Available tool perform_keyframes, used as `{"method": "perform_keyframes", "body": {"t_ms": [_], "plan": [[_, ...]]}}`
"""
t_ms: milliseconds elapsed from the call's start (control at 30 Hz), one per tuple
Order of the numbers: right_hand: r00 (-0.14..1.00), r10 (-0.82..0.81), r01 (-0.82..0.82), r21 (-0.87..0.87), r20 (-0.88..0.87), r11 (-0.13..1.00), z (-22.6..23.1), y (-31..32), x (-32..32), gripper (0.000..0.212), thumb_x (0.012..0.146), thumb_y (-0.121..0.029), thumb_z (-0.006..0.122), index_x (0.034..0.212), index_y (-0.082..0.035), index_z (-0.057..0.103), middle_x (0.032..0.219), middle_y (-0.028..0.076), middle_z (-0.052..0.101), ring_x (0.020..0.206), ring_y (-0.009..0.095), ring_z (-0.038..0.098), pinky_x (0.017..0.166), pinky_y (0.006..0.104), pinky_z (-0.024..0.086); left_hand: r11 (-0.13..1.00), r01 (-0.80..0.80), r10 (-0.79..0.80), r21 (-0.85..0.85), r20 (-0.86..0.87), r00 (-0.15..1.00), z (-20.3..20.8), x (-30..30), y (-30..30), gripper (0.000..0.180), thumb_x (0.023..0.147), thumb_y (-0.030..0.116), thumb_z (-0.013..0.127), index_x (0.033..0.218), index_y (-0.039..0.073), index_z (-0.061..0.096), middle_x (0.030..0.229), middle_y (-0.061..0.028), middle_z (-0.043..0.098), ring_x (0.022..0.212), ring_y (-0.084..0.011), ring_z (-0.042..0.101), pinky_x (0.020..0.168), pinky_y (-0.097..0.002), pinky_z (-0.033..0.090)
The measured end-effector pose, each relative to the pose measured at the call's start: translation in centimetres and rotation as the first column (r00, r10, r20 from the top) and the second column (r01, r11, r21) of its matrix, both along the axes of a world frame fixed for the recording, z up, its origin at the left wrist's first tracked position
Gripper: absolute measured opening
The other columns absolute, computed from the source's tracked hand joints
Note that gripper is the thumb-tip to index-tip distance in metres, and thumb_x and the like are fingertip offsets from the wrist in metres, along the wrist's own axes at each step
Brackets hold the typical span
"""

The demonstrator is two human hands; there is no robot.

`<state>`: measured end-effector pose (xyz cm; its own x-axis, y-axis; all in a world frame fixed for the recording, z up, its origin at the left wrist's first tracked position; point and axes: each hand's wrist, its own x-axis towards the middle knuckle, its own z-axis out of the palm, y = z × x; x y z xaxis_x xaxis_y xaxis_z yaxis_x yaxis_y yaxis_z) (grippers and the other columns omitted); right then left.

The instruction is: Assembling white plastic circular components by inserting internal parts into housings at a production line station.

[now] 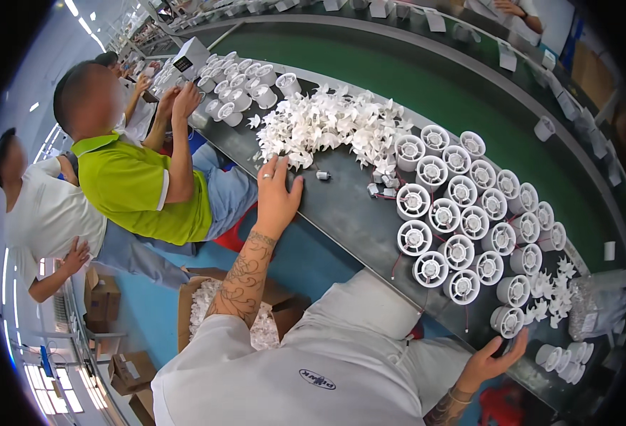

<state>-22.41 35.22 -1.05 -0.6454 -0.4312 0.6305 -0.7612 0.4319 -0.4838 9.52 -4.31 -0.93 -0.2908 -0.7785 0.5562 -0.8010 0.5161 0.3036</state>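
Note:
My left hand [279, 195] reaches to the near edge of a heap of white plastic fan blades [334, 121]. Its fingers are spread, the fingertips at the edge of the heap, and I see nothing in its grasp. Just right of it a small silver and black motor [323, 175] lies on the dark worktop. At the lower right, my right hand [494, 361] is beside the nearest white fan housing [507, 321], thumb and fingers apart around its lower end. A dark patch shows between them; whether it is an object or shadow, I cannot make out.
Several white round housings [461, 192] with thin wires stand in rows. Small motors [382, 190] lie beside them. Loose blades [551, 291] and a clear plastic bag [590, 305] sit farther right. A green conveyor belt [398, 74] runs behind. A co-worker in a green shirt [139, 188] works at left.

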Motion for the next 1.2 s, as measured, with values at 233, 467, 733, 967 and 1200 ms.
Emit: {"method": "perform_keyframes", "body": {"t_ms": [233,467,733,967,1200], "plan": [[0.988,-0.094,0.081,0.108,0.123,0.991,0.7,-0.8,-0.3,0.033,0.083,-0.004,0.069,0.11,0.003,0.051,0.135,0.02,0.048,0.121,0.036,0.048,0.104,0.0448,0.036,1.0,-0.021,0.021,-0.005,-0.01,1.0,0.4,1.0,-2.1,0.035,0.077,0.011,0.075,0.109,0.001,0.064,0.102,-0.016,0.065,0.093,-0.0297,0.062,0.078,-0.0364,0.052],[0.949,0.036,0.11,-0.437,0.313,0.893,-2.8,0.3,-0.4,0.044,0.086,-0.001,0.059,0.126,0.001,0.041,0.131,0.015,0.045,0.118,0.026,0.048,0.102,0.039,0.04,0.993,-0.042,0.046,0.109,-0.037,0.998,1.9,3.0,-2.7,0.021,0.081,0.01,0.073,0.092,0.0,0.058,0.084,-0.0116,0.059,0.071,-0.022,0.061,0.065,-0.034,0.051],[0.81,0.109,0.261,-0.52,0.576,0.813,-0.1,1.7,-0.6,0.039,0.085,-0.001,0.059,0.123,-0.001,0.048,0.13,0.013,0.046,0.113,0.021,0.051,0.096,0.0332,0.043,0.985,-0.016,0.051,0.173,-0.198,0.979,1.0,2.2,-2.0,0.022,0.088,0.008,0.06,0.108,0.0,0.063,0.085,-0.0132,0.067,0.072,-0.0183,0.062,0.068,-0.0307,0.049],[0.974,-0.114,0.116,0.002,0.197,0.993,2.2,1.9,0.0,0.03,0.079,0.001,0.066,0.107,0.001,0.055,0.13,0.018,0.051,0.114,0.03,0.054,0.092,0.0339,0.046,0.986,0.167,-0.167,-0.007,-0.089,0.982,0.9,2.9,-1.1,0.024,0.089,0.007,0.061,0.111,-0.001,0.064,0.084,-0.0109,0.064,0.066,-0.0163,0.055,0.061,-0.0294,0.045],[0.998,0.013,-0.009,0.06,-0.067,0.998,-0.7,3.0,-0.9,0.042,0.072,-0.001,0.077,0.111,0.0,0.062,0.117,0.019,0.061,0.104,0.037,0.061,0.091,0.0431,0.05,0.929,0.158,0.015,0.336,-0.46,0.888,3.1,0.6,4.0,0.02,0.094,0.012,0.059,0.11,0.001,0.06,0.083,-0.001,0.063,0.069,-0.0109,0.058,0.059,-0.0225,0.045]]}}
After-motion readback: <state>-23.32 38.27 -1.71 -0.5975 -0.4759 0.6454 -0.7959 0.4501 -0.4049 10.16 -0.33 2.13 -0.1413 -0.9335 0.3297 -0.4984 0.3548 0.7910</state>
